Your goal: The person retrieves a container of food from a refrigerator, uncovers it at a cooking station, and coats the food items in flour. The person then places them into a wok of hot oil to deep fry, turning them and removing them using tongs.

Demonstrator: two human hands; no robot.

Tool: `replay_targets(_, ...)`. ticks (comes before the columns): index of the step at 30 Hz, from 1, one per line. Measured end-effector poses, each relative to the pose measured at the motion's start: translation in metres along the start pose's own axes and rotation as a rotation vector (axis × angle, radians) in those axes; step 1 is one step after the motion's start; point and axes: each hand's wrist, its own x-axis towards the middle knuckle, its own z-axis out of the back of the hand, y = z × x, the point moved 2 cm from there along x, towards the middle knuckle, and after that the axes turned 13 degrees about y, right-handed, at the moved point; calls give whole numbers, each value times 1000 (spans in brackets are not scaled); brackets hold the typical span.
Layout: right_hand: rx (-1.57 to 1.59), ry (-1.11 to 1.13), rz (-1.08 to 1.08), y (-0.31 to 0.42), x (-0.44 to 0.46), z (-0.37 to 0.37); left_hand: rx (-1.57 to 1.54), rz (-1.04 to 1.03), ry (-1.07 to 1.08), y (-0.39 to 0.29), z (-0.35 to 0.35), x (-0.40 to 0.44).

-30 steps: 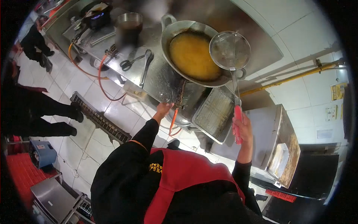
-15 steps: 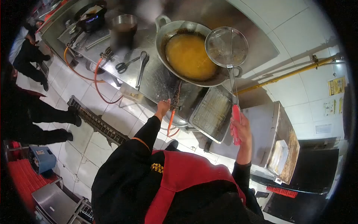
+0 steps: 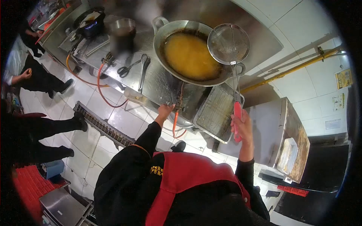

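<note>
My right hand (image 3: 243, 126) is closed round the red handle of a round mesh strainer (image 3: 228, 43). Its mesh is raised at the right rim of a large metal wok (image 3: 159, 45), overlapping it in view. Cloudy golden oil (image 3: 193, 56) fills much of the wok. At the stove's front edge, my left hand (image 3: 165, 110) has its fingers curled close to the gas valve and orange hose (image 3: 175, 122); what they grip is hidden. Between the hands, a shallow metal tray (image 3: 217, 109) with a greasy surface sits below the wok.
Tongs (image 3: 143, 73) and black-handled scissors (image 3: 127, 69) lie on the steel stove top (image 3: 158, 84). Further left stand a metal pot (image 3: 123, 32) and a dark pan (image 3: 92, 28). A steel cabinet (image 3: 264, 124) stands at right. Other people's legs (image 3: 56, 130) show beyond the floor grate (image 3: 103, 126).
The strainer stays by the wok's right rim, with my right hand still on its handle. My left hand remains near the valve. At left, people's legs have shifted and the view has moved slightly.
</note>
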Motion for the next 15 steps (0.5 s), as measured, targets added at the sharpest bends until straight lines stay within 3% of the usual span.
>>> replay_targets(4, -12, -16, 14, -5, -1, 4, -25, -36, -56, 17, -16, 25)
replay_targets(12, 26, -6, -17, 1, -7, 6, 77, -1, 94, 1, -11, 38)
replay_targets(15, 144, 43, -13, 1, -9, 13, -69, 67, 32, 56, -30, 65)
